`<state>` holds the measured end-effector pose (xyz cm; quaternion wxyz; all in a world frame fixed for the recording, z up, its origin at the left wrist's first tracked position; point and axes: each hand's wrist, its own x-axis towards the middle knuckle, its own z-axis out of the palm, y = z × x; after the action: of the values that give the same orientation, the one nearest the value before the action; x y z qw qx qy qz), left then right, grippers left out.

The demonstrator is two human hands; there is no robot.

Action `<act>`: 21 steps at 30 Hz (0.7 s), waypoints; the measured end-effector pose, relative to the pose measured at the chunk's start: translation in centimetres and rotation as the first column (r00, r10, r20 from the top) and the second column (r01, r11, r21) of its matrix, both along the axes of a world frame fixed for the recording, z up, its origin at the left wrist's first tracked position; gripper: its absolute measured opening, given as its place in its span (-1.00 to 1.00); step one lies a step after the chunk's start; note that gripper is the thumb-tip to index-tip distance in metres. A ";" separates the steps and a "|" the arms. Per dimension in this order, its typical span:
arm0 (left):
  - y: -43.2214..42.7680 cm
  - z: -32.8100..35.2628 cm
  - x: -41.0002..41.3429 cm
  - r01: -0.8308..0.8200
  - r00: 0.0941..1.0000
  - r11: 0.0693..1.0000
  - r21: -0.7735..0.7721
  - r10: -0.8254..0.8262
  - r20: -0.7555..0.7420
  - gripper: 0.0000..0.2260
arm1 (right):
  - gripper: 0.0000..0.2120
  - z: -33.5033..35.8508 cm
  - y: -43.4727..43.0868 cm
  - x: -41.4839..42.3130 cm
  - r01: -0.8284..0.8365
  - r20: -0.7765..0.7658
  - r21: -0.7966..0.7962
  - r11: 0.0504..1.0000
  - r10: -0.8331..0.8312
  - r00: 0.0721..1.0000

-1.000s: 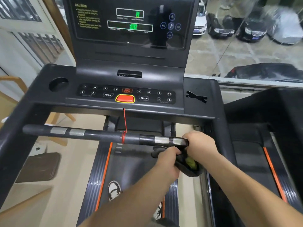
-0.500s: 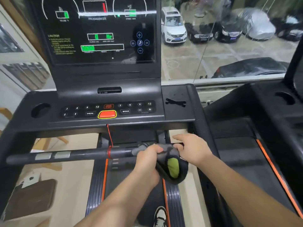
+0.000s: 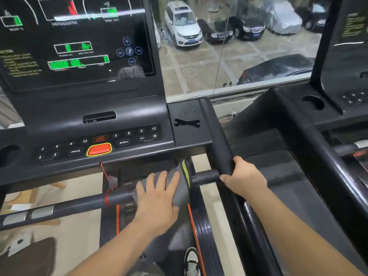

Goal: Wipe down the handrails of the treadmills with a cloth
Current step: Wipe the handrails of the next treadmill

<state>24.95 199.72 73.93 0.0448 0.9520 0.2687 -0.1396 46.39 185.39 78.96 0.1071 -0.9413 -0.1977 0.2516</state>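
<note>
Handrail (image 3: 79, 205) crosswise, cloth (image 3: 182, 193) apparently over it

Front handrail (image 3: 79, 205) carries grey cloth (image 3: 183, 193), draped over; red cord (image 3: 107, 199) apparently knotted beside.

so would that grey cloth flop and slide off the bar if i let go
Probably floppy: the grey cloth drapes and folds over the front handrail bar under the flat left hand. Likely light, being thin fabric. The bar looks round and smooth, so it could slide off once released; the right hand, gripping the side handrail, isn't steadying it.
</note>
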 end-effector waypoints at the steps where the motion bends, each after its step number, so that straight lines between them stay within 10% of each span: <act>1: -0.3 0.2 0.8 0.039 0.999 0.999 0.003 -0.040 0.013 -0.20 | -0.56 0.1 -0.1 0.0 0.012 0.001 0.010 1.000 -0.012 1.000; 9: -6.0 0.0 12.0 0.121 0.991 0.990 0.074 -0.124 0.042 -0.12 | -0.53 0.2 -0.6 -0.4 0.019 0.048 0.064 0.998 -0.023 0.999; 16: 1.2 -1.0 1.7 0.319 0.938 0.945 0.070 -0.326 0.123 -0.10 | -0.53 0.0 -0.3 -0.1 -0.010 0.080 0.031 0.999 0.007 0.997; 21: -2.0 -0.5 5.4 0.171 0.983 0.980 0.097 -0.177 0.050 -0.14 | -0.63 0.2 0.0 0.0 0.007 0.085 0.068 0.998 -0.013 0.996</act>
<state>30.32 197.68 73.40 -0.0040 0.9766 0.1893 -0.1025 46.43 185.37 79.14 0.1316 -0.9480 -0.2059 0.2038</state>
